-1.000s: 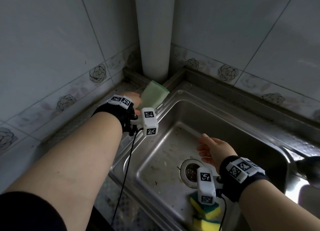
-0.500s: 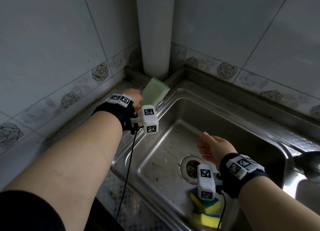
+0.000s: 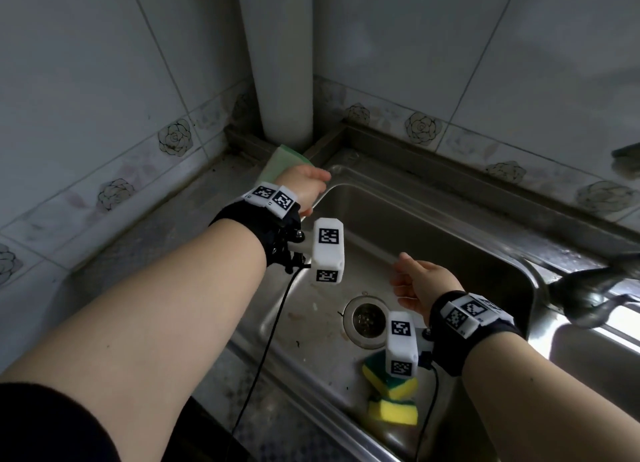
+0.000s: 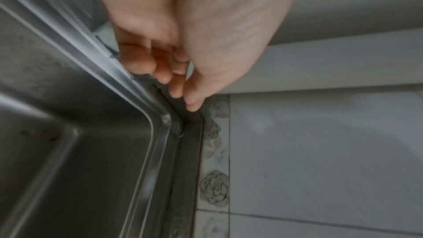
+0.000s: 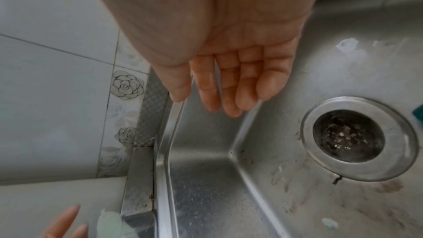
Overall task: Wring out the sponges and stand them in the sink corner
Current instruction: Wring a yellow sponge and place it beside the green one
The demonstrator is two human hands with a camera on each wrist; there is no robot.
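A pale green sponge (image 3: 281, 159) stands on edge in the sink's far left corner, leaning at the foot of the white pipe (image 3: 282, 63). My left hand (image 3: 317, 181) is right in front of it and hides its lower right part. In the left wrist view the left hand (image 4: 174, 88) has loosely curled fingers with nothing in them. The right wrist view shows the green sponge (image 5: 109, 223) beside those fingers. My right hand (image 3: 405, 281) hangs open over the basin, empty (image 5: 219, 97). Two yellow-and-green sponges (image 3: 391, 382) (image 3: 393, 411) lie at the basin's near side.
The steel sink (image 3: 433, 198) has a round drain (image 3: 367, 318) in its floor, just left of my right wrist. A dark tap (image 3: 588, 299) juts in from the right. Tiled walls close the corner behind the pipe.
My left hand has moved from the left side of the green sponge to its front right, and its grip has loosened. The sponge now stands against the pipe. The right hand has barely moved.
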